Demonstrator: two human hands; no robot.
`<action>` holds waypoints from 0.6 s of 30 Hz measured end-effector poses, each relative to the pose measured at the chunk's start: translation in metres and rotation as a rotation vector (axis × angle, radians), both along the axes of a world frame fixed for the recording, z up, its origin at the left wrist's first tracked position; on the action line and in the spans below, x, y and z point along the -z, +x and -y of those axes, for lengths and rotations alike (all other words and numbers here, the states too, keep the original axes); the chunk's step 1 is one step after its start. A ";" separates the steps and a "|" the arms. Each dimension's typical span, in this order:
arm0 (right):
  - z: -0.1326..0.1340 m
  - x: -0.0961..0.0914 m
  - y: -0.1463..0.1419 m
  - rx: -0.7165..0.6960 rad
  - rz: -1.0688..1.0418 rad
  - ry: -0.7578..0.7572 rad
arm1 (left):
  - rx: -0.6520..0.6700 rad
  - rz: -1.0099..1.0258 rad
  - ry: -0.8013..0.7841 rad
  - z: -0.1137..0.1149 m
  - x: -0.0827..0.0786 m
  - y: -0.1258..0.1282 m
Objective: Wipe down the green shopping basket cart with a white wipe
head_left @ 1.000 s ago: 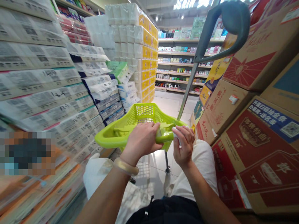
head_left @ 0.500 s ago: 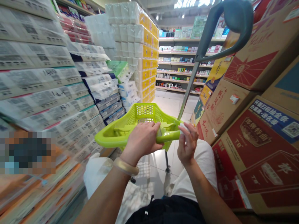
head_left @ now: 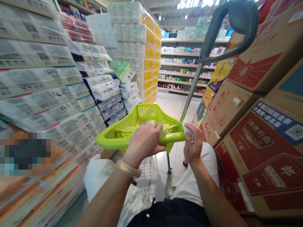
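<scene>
A lime-green plastic shopping basket stands in front of me on a thin dark leg, with a long grey pull handle rising from its right side. My left hand lies closed over the basket's near rim and green grip, with a pale bangle on that wrist. My right hand pinches a small white item at the right end of the green grip. I cannot tell what the white item is.
Tall stacks of wrapped tissue packs crowd the left, and yellow-banded toilet roll bales stand ahead. Printed cardboard cartons wall the right. Stocked shelves stand beyond a tiled aisle floor.
My right hand has moved rightward along the green grip, carrying the white item to the grip's end. My left hand stays on the basket.
</scene>
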State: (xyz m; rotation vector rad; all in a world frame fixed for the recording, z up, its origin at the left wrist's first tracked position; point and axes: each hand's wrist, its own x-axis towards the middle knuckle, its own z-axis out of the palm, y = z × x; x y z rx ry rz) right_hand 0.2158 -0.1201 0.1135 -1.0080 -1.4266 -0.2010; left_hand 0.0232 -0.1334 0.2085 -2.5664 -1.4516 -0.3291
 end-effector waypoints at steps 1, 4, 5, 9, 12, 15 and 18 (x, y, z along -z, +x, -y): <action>-0.003 -0.002 0.002 -0.003 -0.084 -0.032 | 0.000 0.001 0.002 0.000 0.000 0.000; -0.002 -0.005 -0.001 -0.004 -0.151 -0.074 | -0.004 0.002 0.006 -0.001 0.001 0.000; 0.001 -0.005 -0.004 -0.008 -0.094 -0.061 | -0.004 0.002 0.007 -0.001 0.001 -0.001; 0.007 -0.005 -0.005 -0.048 0.132 -0.002 | 0.001 0.001 0.006 0.000 0.001 -0.001; -0.005 -0.008 0.005 -0.071 -0.018 -0.035 | -0.001 -0.003 0.003 0.000 0.000 0.000; -0.014 -0.010 0.010 -0.101 -0.224 -0.151 | -0.009 -0.004 0.000 0.000 0.000 0.000; -0.007 -0.008 0.005 -0.086 -0.221 -0.138 | -0.006 0.000 0.001 -0.001 0.000 -0.001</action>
